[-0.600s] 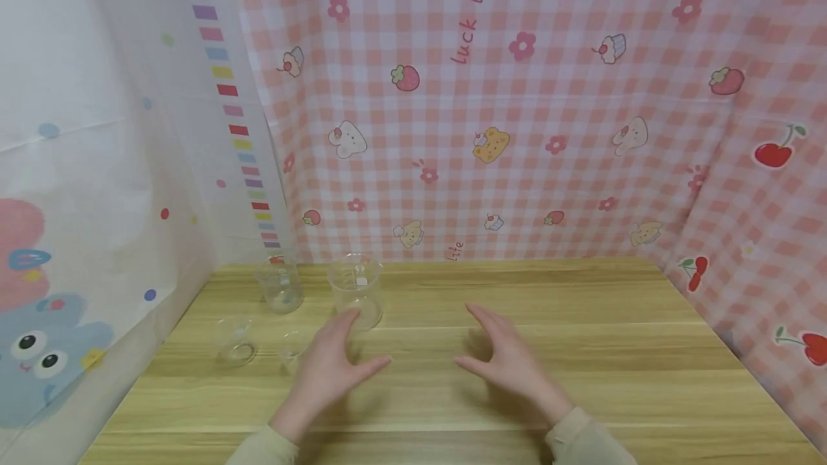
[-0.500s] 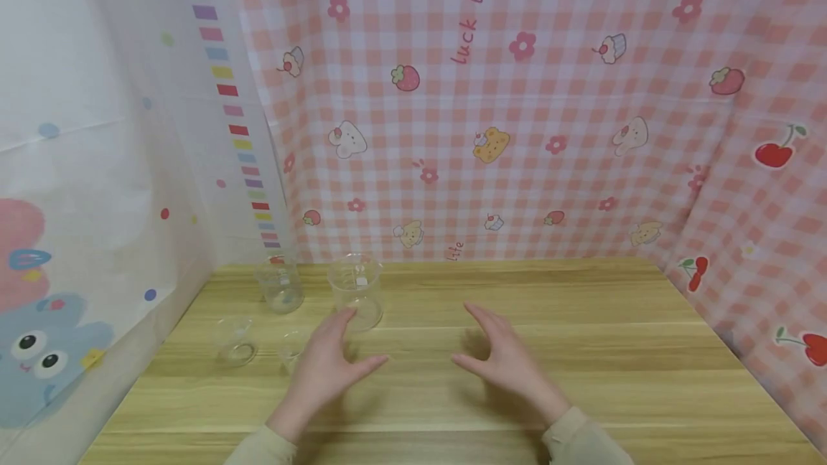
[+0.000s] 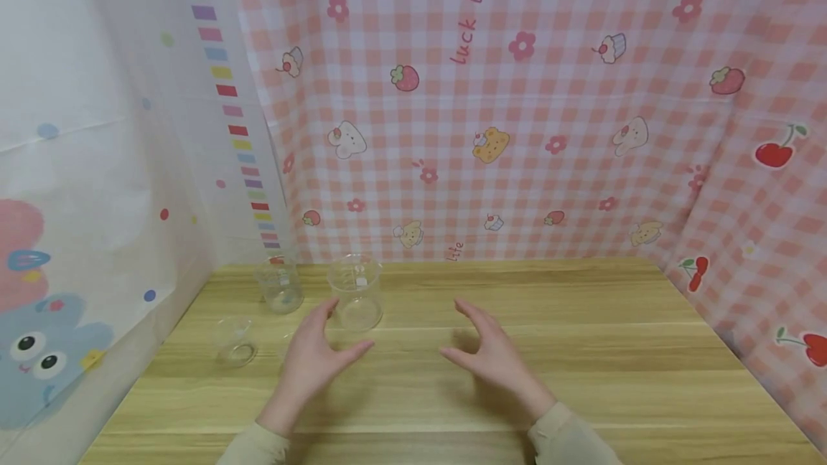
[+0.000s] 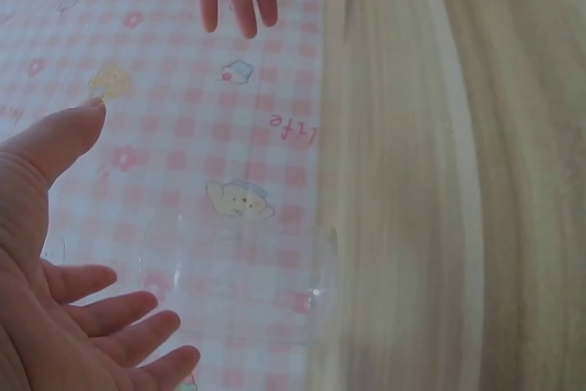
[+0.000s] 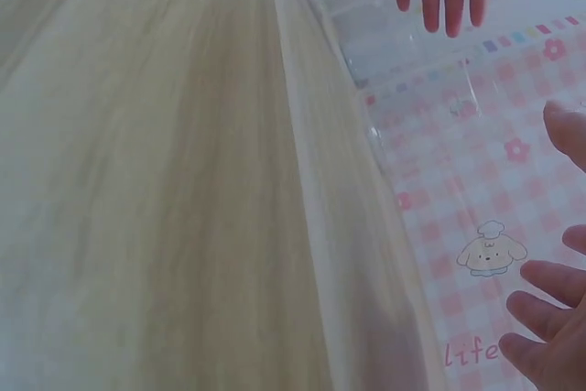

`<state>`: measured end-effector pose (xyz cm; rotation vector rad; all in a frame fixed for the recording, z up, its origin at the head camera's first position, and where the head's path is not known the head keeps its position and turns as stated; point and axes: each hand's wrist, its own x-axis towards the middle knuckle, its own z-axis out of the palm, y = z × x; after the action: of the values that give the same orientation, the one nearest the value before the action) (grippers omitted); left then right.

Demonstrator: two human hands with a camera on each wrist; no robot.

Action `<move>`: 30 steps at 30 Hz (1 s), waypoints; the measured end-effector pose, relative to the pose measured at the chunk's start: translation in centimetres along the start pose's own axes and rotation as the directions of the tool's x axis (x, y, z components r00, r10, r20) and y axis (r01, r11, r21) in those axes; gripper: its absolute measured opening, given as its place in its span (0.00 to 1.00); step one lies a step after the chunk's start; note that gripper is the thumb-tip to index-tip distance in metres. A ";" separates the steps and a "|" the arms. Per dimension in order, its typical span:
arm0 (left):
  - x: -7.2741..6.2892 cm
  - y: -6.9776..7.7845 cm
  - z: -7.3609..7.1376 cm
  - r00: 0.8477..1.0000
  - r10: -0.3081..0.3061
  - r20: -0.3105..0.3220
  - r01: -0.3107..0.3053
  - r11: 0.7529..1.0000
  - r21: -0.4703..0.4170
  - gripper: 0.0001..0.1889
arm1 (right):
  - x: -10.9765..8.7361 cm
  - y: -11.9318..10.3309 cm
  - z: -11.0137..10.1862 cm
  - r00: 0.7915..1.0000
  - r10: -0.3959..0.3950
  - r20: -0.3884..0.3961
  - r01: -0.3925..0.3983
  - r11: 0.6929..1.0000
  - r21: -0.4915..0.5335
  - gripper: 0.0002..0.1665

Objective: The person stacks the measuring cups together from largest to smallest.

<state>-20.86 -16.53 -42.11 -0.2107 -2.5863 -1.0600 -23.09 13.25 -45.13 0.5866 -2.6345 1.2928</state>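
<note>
A wooden table (image 3: 601, 336) with yellowish grain spans the lower part of the frame. Behind it, a pink-and-white checked cloth (image 3: 549, 106) fills the upper centre, printed with flowers (image 3: 522, 46), strawberries (image 3: 405, 78) and animal heads (image 3: 491, 146). Towards the right edge the checks carry red cherries (image 3: 774, 155). At left hangs a white cloth (image 3: 97, 178) with coloured bars (image 3: 227, 90) and, lower left, a blue cartoon figure (image 3: 54, 343). The light is soft.

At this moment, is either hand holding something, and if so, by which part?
Nothing is held: the left hand and the right hand are apart over the table, both empty.
</note>
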 end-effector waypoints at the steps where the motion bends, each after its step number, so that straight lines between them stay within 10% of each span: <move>1: 0.1 -0.1 0.0 1.000 -0.008 -0.004 0.008 1.000 -0.018 0.48 | 0.1 0.0 0.1 1.000 0.002 -0.005 -0.002 1.000 0.019 0.50; 11: 1.0 -0.4 -1.0 0.994 -0.111 0.005 0.109 0.971 -0.213 0.49 | 1.1 -0.2 0.9 1.000 0.010 -0.020 -0.006 0.976 0.218 0.48; 30: 3.0 -1.7 -1.8 0.956 -0.265 0.126 0.293 0.843 -0.451 0.52 | 2.7 -1.0 2.7 0.997 0.076 -0.004 -0.065 0.876 0.478 0.52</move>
<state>-23.62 -19.00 -40.94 0.0300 -2.4142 -1.8066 -25.05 9.77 -45.29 0.5304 -2.3307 1.9827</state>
